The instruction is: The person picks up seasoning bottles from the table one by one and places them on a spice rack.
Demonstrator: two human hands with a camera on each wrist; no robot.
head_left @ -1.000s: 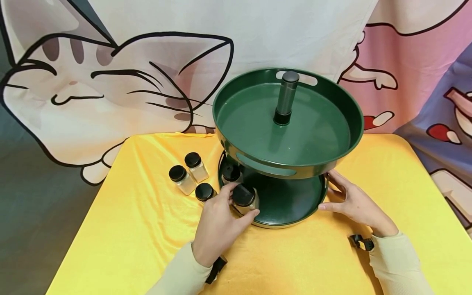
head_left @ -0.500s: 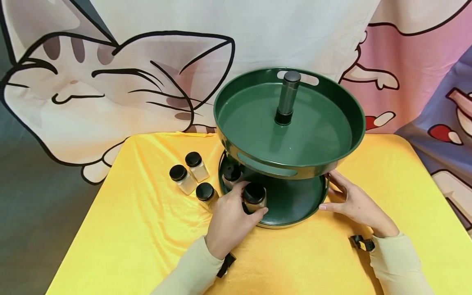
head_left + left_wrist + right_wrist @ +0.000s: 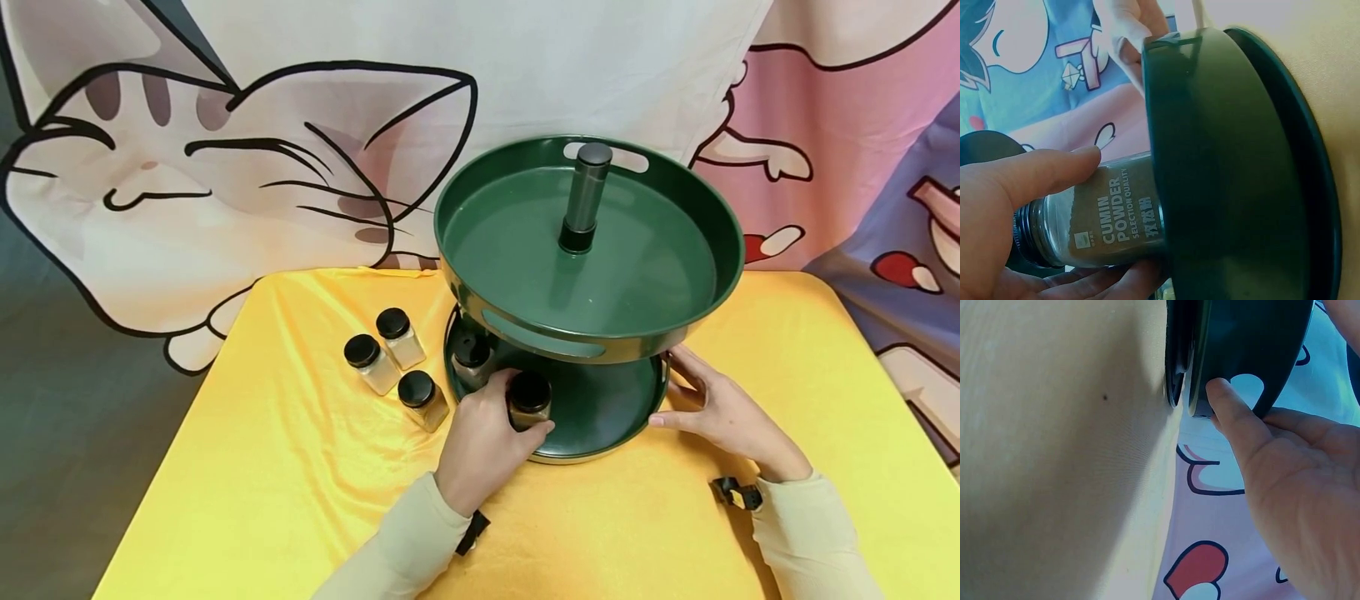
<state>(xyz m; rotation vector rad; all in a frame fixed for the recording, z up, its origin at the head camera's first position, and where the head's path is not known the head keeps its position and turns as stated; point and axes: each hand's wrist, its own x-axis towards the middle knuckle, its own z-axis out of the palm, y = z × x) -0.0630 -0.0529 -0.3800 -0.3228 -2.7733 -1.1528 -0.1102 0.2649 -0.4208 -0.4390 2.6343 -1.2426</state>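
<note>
My left hand [image 3: 480, 446] grips a glass spice jar [image 3: 529, 404] with a black lid, thumb on the near side and fingers behind. Its label reads cumin powder in the left wrist view, where the jar's base is hidden behind the wall of the lower tray [image 3: 1229, 156]. The jar stands upright inside the near left rim of that green tray, part of a two-tier tray stand [image 3: 517, 292]. At the lower tray's right side, my right hand [image 3: 723, 417] holds the rim by a handle cutout, thumb on the outer wall [image 3: 1254, 337]. Another black-lidded jar [image 3: 474, 367] is in the lower tray at left.
Three more jars stand on the yellow cloth left of the stand: a rear one [image 3: 400, 340], a left one [image 3: 371, 367] and a nearer brown-filled one [image 3: 423, 402]. The upper tray overhangs the lower, with a central post [image 3: 585, 196]. A cartoon curtain [image 3: 315, 167] hangs behind.
My left hand has carried the cumin jar rightward, from the lower tray's left edge to farther inside its rim. The right hand keeps its place on the tray.
</note>
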